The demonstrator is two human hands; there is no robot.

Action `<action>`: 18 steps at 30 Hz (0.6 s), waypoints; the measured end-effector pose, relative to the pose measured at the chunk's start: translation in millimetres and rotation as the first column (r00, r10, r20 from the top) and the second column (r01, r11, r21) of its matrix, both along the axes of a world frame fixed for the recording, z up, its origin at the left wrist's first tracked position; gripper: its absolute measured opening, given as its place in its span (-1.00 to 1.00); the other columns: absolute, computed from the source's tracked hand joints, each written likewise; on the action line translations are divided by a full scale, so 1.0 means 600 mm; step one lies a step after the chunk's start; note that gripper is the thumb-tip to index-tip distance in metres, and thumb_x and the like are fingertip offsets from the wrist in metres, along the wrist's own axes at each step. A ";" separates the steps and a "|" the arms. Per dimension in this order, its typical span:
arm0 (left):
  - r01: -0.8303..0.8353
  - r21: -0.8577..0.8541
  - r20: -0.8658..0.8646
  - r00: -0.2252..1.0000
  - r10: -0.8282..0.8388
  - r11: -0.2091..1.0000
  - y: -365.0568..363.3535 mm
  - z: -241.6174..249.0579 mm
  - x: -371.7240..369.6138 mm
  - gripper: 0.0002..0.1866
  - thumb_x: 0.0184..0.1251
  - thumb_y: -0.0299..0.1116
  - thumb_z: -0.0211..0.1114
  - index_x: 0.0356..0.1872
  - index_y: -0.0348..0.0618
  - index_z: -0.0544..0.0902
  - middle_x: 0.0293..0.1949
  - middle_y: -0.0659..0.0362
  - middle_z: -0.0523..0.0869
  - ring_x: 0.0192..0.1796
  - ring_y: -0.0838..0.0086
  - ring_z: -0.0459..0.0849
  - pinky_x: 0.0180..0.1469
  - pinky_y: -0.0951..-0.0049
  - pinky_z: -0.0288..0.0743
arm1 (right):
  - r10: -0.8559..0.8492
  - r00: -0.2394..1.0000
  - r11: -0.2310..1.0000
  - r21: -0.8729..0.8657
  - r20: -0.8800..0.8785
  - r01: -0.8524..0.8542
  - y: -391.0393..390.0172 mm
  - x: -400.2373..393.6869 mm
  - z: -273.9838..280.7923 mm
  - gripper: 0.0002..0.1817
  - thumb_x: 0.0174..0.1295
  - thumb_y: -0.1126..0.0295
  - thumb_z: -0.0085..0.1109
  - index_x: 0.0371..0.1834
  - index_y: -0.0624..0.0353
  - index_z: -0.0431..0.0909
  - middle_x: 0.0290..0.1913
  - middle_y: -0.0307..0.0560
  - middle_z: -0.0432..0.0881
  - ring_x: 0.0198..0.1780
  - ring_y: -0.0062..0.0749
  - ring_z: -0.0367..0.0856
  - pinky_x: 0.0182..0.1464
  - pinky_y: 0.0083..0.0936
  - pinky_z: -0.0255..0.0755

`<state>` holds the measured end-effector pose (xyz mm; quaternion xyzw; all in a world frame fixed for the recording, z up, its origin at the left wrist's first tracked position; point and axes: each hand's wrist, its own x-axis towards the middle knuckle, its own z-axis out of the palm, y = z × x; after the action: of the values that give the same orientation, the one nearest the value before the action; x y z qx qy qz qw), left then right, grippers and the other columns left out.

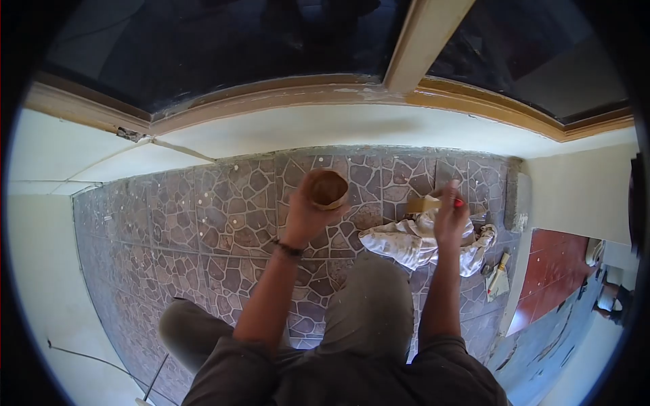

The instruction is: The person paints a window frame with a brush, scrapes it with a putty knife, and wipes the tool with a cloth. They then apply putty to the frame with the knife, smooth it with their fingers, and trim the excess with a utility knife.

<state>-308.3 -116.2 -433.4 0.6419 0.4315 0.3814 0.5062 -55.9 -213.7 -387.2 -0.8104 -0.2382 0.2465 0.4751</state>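
Observation:
My left hand (305,211) is wrapped round a small round cup (330,190), its open top facing up and brown inside. My right hand (451,213) is closed on a paintbrush (423,204) with a wide tan head pointing left; a bit of red handle shows at the fingers. Under and beside the right hand lies a crumpled, stained white cloth (399,242) on the stone-patterned tile floor (237,216). Both hands are held out over the floor, in front of my knees.
Ahead runs a wooden window frame (271,100) with dark glass, pale brown at left and orange-brown at right, above a white wall (271,132). A yellow-handled tool (499,274) lies on the floor right of the cloth. A red floor area (548,277) is beyond a sill.

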 end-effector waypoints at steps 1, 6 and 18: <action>0.008 -0.034 0.051 0.999 -0.007 0.999 0.000 -0.021 0.025 -0.30 -0.20 -0.43 0.65 0.08 -0.12 0.51 -0.04 0.13 0.71 0.03 0.38 0.70 0.08 0.37 0.58 | -0.016 0.999 1.000 -0.008 0.036 0.016 -0.017 0.032 -0.013 -0.41 0.47 -0.07 -0.08 -0.48 0.23 0.61 -0.61 -0.23 0.51 -0.55 -0.60 0.42 -0.48 -0.61 0.24; 0.041 -0.025 -0.040 0.998 -0.042 0.999 -0.026 -0.102 0.108 -0.26 -0.23 -0.39 0.67 0.09 -0.11 0.50 -0.01 0.12 0.70 0.03 0.33 0.70 0.06 0.36 0.59 | -0.180 0.980 0.983 -0.047 -0.082 0.176 -0.044 0.068 0.015 -0.42 0.43 -0.11 -0.04 -0.41 0.22 0.64 -0.65 -0.25 0.46 -0.64 -0.62 0.39 -0.63 -0.61 0.18; 0.374 0.176 -0.312 0.898 -0.309 0.911 -0.067 -0.244 0.139 -0.13 -0.25 -0.09 0.68 0.17 -0.04 0.43 0.09 0.13 0.62 0.45 0.10 0.30 0.53 -0.13 -0.33 | 0.077 0.758 0.919 0.342 -0.648 0.198 -0.133 0.028 -0.027 -0.64 0.36 0.38 0.13 0.17 0.31 0.48 -0.16 -0.04 0.70 -0.32 -0.50 0.63 -0.33 -0.55 0.52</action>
<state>-224.6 -156.3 -579.9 0.8095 0.3306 0.2397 0.4218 -39.0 -293.4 -403.4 -0.5706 -0.0760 0.4434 0.6870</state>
